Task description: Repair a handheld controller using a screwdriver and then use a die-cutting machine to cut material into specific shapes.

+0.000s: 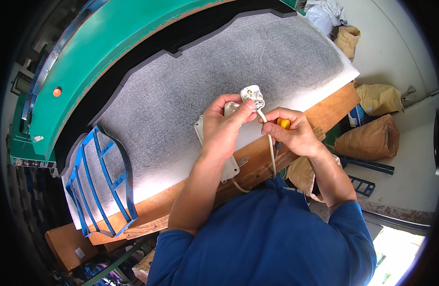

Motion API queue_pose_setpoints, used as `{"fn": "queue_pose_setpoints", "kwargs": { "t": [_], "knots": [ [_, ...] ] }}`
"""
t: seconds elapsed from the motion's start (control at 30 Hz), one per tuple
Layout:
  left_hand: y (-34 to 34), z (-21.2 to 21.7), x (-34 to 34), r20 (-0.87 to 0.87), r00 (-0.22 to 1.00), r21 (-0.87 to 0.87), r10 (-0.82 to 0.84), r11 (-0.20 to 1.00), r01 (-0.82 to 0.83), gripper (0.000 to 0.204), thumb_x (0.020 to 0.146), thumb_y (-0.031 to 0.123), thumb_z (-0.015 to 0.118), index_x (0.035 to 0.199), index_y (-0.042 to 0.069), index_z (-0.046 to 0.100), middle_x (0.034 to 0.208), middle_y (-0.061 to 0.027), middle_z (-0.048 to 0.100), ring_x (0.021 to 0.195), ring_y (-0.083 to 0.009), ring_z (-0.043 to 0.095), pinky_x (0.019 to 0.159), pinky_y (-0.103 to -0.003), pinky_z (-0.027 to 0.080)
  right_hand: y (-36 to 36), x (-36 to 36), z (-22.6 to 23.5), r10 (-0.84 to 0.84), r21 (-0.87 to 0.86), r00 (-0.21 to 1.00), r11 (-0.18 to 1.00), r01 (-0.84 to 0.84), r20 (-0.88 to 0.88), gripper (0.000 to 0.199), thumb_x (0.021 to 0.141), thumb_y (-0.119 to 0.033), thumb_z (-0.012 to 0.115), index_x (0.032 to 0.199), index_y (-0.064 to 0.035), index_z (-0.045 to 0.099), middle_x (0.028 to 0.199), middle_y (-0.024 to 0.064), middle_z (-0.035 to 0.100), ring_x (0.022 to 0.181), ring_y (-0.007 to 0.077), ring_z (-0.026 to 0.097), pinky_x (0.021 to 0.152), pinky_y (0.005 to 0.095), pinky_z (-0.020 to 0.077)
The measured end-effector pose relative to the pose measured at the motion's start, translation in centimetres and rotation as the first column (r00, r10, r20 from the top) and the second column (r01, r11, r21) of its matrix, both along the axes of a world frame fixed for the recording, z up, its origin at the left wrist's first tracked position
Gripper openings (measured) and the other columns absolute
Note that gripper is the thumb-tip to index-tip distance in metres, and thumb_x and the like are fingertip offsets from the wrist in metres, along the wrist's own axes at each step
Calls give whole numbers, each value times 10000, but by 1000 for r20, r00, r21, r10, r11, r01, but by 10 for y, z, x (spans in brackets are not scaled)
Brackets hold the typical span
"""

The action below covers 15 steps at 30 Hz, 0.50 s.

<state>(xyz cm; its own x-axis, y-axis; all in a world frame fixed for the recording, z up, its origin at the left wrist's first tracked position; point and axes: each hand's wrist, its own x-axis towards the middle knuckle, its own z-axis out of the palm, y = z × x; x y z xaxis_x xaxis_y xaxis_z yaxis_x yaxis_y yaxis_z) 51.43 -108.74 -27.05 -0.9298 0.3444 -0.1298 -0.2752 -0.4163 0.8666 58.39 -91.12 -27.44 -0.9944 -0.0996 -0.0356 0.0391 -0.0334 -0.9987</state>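
Note:
In my left hand [226, 121] is a white plug [251, 91] with its inside facing up and brass-coloured parts showing. The thumb presses on it near the cable end. A white cable [271, 150] leaves the plug and runs down toward my shirt. My right hand [292, 131] pinches this cable just below the plug and also keeps a yellow-handled screwdriver [283, 125] in its curled fingers, the shaft pointing down. Partly hidden by my left forearm, a white extension socket [230, 169] lies at the board's near edge.
A grey-and-white fibrous sheet [295, 45] covers the wooden board [334, 107]. On its left lies a blue slatted frame [98, 181]. Behind stands a large green machine [93, 35] with a black edge strip. Brown paper bags [369, 138] sit on the right.

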Motion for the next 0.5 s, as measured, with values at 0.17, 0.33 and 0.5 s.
{"fn": "queue_pose_setpoints", "kwargs": {
  "t": [0.17, 0.33, 0.5],
  "knots": [
    [0, 1, 4, -141, 989, -60, 43, 997, -51, 227, 856, 131, 768, 992, 9, 634, 918, -100, 700, 797, -136, 677, 699, -248, 545, -2, -2, -5, -10, -52, 1000, 999, 9, -18, 151, 943, -45, 636, 1094, -33, 650, 841, 9, 650, 653, 47, 545, 553, 205, 443],
    [-3, -1, 6, -268, 963, -104, 31, 993, -61, 199, 863, 94, 750, 1002, 8, 637, 933, -92, 694, 813, -135, 666, 718, -258, 553, -5, -2, -11, -36, -48, 990, 998, 30, -135, 162, 936, -11, 632, 1096, -37, 640, 860, 4, 642, 692, 44, 537, 588, 201, 441],
    [-1, 5, 11, -291, 957, -42, 3, 999, -16, 162, 878, 52, 718, 1008, 1, 637, 979, -113, 690, 858, -159, 675, 768, -289, 577, -1, -1, -20, -51, -17, 978, 999, 48, -201, 167, 925, 19, 636, 1081, -40, 647, 886, -5, 632, 750, 43, 520, 633, 200, 422]
  ]
}}
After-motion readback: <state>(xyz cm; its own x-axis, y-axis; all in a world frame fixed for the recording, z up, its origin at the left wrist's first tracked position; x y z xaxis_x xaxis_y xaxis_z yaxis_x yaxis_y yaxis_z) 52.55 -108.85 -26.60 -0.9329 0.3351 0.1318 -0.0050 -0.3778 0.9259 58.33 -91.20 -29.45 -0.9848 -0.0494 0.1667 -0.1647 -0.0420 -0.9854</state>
